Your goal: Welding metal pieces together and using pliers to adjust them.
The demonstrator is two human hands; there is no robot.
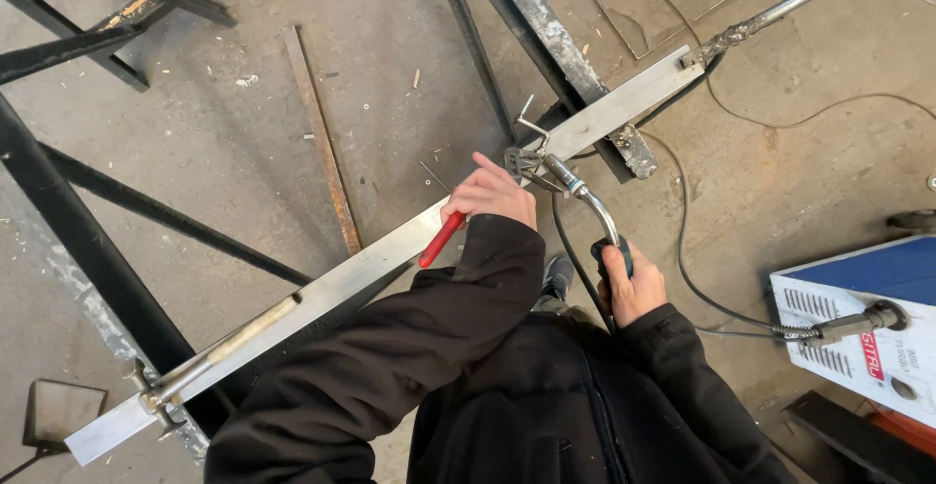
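My left hand [490,194] is closed around red-handled pliers [442,239], whose jaws reach toward the nozzle of a welding torch [581,195]. My right hand [632,286] grips the torch's dark handle, its curved metal neck pointing up and left. Both tools meet over a long flat steel bar [375,257] that runs diagonally from lower left to upper right. A small metal clamp [524,157] sits on the bar beside the torch tip. Black jacket sleeves cover both my arms.
A blue and white welding machine [871,318] stands at the right with cables [682,250] trailing over the concrete floor. Black steel frame tubes [88,240] cross at the left. A rusty flat strip [322,143] lies on the floor. A dark beam [561,45] runs under the bar.
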